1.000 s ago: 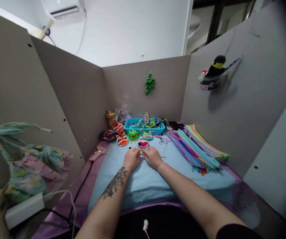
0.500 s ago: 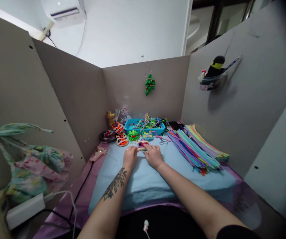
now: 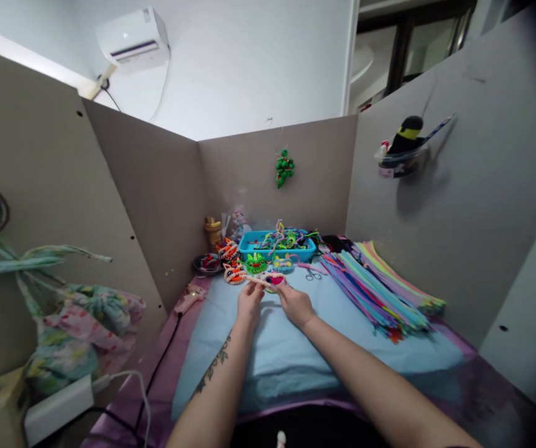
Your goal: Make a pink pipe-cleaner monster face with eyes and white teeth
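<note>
My left hand (image 3: 250, 300) and my right hand (image 3: 295, 304) meet near the far middle of a light blue cloth (image 3: 268, 348). Between them they pinch a pale pipe cleaner (image 3: 257, 280) that runs into a small pink and multicoloured pipe-cleaner piece (image 3: 275, 280). Both hands have their fingers closed on it. Just behind stand several finished pipe-cleaner figures (image 3: 255, 264) in green, orange and blue.
A blue tray (image 3: 280, 243) of tangled pipe cleaners sits at the back. Small scissors (image 3: 313, 272) lie beside it. A broad sheaf of coloured pipe cleaners (image 3: 380, 286) lies on the right. Grey partition boards enclose the desk. A floral bag (image 3: 81, 323) and white adapter (image 3: 58, 407) sit left.
Both hands have slid a little farther from me with the piece, and a pale pipe cleaner now stretches out to the left from it. The camera has tilted down slightly.
</note>
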The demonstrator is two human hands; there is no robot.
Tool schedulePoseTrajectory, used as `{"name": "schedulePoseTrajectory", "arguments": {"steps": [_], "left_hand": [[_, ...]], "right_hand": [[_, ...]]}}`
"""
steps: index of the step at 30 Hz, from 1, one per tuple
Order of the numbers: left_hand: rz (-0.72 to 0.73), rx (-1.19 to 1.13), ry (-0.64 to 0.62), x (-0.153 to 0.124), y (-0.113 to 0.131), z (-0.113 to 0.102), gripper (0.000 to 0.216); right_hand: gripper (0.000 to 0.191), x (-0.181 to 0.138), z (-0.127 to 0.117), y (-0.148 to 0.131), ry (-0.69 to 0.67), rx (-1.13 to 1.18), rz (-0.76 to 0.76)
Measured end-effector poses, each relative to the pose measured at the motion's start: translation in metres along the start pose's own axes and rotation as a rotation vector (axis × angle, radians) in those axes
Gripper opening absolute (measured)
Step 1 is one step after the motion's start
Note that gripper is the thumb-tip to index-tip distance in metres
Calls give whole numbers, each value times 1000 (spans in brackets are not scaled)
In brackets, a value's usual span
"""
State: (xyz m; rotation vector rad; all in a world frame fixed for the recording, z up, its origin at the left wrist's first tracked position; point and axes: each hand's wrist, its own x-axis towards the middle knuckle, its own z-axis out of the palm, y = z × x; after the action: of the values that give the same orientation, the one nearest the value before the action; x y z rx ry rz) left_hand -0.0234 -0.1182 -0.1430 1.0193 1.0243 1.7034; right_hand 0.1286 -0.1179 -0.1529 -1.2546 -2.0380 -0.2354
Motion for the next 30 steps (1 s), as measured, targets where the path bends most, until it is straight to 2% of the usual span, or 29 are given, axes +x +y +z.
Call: {"name": "schedulePoseTrajectory", "arguments": {"steps": [5, 12, 30], "left_hand": [[-84, -186, 36, -7, -9, 9, 43], [-124, -295, 90, -2, -14, 2, 15], [-105, -351, 130, -2, -9, 1, 20]], "right_hand": [[22, -3, -4, -3, -30, 9, -63], [20, -5, -2, -5, -64, 9, -95], [19, -5, -3, -2, -42, 9, -81]]}}
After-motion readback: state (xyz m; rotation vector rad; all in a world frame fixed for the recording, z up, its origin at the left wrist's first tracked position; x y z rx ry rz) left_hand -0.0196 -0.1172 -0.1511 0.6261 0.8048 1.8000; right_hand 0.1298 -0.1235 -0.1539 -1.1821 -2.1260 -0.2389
